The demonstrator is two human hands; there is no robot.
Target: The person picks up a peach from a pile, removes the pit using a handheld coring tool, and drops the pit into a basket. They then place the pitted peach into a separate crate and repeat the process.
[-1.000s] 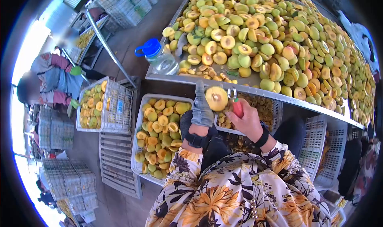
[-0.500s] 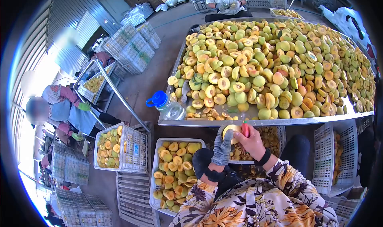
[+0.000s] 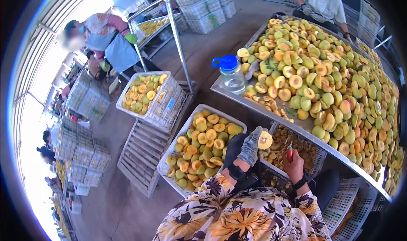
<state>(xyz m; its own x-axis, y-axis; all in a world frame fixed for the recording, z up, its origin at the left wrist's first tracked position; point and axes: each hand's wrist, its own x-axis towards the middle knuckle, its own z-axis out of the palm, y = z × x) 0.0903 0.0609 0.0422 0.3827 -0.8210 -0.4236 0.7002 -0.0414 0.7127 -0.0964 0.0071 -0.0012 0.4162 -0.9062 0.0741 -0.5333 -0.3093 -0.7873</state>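
Here left hand (image 3: 251,147) holds peach half (image 3: 265,139); right hand (image 3: 294,164) grips pitter (image 3: 290,153).

Two grips are counted: a gloved left grip (image 3: 251,145) and a bare right grip (image 3: 293,164). One peach half (image 3: 265,139) is held in the former, one red-handled tool (image 3: 290,153) in the latter. One blue-capped bottle (image 3: 231,73) is seen on one worktop (image 3: 246,104), whose heaped fruit cannot be numbered. Two white crates of yellow halves are counted, a near crate (image 3: 203,145) and a far crate (image 3: 146,92), plus one crate of pits (image 3: 296,145). Two other people are clearly made out, one in white (image 3: 322,3) and one in a blue apron (image 3: 116,50).
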